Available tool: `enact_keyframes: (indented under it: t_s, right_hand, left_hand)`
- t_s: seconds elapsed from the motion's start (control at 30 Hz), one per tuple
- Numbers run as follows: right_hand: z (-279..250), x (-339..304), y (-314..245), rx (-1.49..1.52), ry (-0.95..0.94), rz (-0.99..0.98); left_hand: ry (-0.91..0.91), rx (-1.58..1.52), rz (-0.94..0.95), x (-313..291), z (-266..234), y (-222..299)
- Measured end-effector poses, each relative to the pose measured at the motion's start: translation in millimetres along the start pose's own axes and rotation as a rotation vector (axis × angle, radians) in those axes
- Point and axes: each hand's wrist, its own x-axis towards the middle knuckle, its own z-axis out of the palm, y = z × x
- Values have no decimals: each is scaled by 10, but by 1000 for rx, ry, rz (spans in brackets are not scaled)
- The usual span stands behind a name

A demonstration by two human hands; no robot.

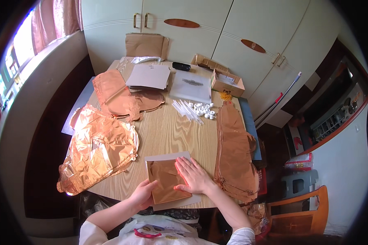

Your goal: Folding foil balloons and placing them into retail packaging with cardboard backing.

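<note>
In front of me a copper-coloured foil balloon, folded into a flat rectangle (164,179), lies on a grey card (167,156) at the table's near edge. My right hand (191,175) rests flat on its right side, fingers stretched out. At its left edge, my left hand (144,194) grips with the thumb on top; the other fingers are partly hidden. Crinkled flat foil balloons (106,151) are spread to the left, with more copper foil (118,96) behind them. To the right lies a long pile of foil balloons (234,151), folded narrow.
Farther back on the wooden table (167,134) are white plastic sticks (186,111), small white cups (203,109), a stack of grey cards (149,76), clear plastic bags (190,87), a black case (181,66) and a cardboard box (227,83). A wooden chair (304,216) stands at right.
</note>
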Motion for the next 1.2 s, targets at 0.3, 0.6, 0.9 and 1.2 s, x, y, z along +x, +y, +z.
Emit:
enact_keyframes:
  t_s: [0.3, 0.6, 0.9, 1.2]
  right_hand:
    - [18, -10, 19, -15, -5, 10]
    - [-18, 3, 16, 35, -18, -4]
    - [-194, 28, 12, 57, -191, 7]
    - [-236, 81, -12, 20, -300, 30]
  left_hand:
    - [40, 1720, 1036, -54, -123, 289]
    - [-139, 2221, 972, 232, -108, 310]
    - [-95, 2243, 952, 178, -210, 337]
    - [46, 2272, 867, 9, -327, 316]
